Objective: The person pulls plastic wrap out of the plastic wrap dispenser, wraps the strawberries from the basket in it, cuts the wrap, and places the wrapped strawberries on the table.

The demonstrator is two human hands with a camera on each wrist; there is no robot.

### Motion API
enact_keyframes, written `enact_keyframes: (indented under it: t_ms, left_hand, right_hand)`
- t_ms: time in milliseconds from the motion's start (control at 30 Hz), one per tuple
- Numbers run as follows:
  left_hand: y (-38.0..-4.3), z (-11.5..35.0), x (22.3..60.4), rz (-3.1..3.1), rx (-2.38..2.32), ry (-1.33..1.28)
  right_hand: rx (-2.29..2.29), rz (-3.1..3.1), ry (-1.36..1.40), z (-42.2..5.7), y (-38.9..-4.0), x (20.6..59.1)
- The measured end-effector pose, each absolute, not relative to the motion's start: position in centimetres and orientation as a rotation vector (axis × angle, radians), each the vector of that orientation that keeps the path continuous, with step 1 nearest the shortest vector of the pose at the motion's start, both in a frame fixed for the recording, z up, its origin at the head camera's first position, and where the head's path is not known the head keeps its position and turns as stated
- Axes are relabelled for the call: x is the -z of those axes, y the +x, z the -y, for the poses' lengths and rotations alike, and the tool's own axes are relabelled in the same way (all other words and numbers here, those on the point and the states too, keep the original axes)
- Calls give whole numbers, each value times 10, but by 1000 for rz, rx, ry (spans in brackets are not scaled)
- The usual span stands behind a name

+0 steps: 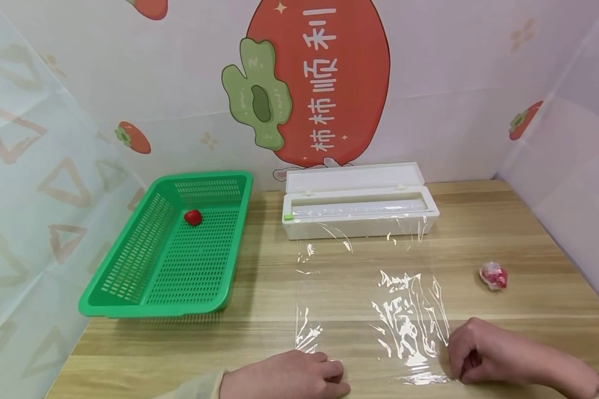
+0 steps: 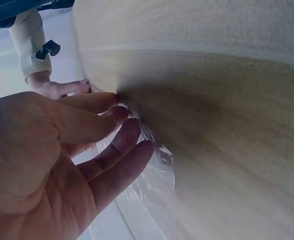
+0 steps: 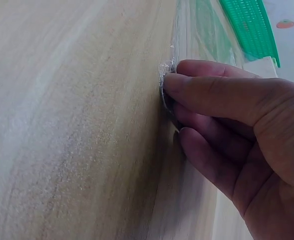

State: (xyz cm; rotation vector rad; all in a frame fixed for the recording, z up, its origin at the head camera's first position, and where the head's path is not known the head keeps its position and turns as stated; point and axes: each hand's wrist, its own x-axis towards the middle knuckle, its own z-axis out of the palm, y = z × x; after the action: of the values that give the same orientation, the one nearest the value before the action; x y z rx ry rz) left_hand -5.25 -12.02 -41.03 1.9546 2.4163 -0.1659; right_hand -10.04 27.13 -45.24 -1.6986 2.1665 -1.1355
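Note:
A clear sheet of plastic wrap [image 1: 364, 299] stretches over the table from a white wrap dispenser box [image 1: 361, 226], whose lid stands raised at the back. At the sheet's near left edge, my left hand [image 1: 292, 377] pinches the film between thumb and fingers; the left wrist view shows the crinkled film [image 2: 159, 160] at its fingertips. My right hand [image 1: 489, 352] pinches the near right corner, where a bunched bit of film shows by the thumb [image 3: 207, 92] in the right wrist view. Beyond the right hand lies a small red item wrapped in film [image 1: 493, 276].
A green plastic basket [image 1: 229, 252] stands on the left with one small red item [image 1: 193, 217] inside. A green slider [image 1: 288, 217] sits at the left end of the dispenser's front edge. Printed cloth walls [image 1: 179, 83] border the wooden table [image 1: 524, 244].

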Motion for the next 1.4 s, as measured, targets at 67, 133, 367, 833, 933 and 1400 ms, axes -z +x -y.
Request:
enact_keyframes:
  t_ms: [67,133,367,833,933,1400]
  left_hand:
    - [-52,121,409,-2410,141,1926]
    - [-52,124,407,-2412,110,1901]
    - [-54,134,402,-2384,-10,1855]
    - [-64,158,382,-2428,-101,1621]
    - [-73,163,364,-2439,-176,1523]
    - [-173,271,266,-3133,-545,937]
  right_hand:
    - [1133,-2173,-1725,-270,-101,453]
    - [1124,-2180,-1739,-269,-101,452]
    - [1073,-2193,-1759,-267,-103,448]
    - [1041,-2191,-1776,-264,-104,447]
    - [1036,-2193,-1778,-264,-104,448]
    - [1008,-2232,-1720,-263,-100,446]
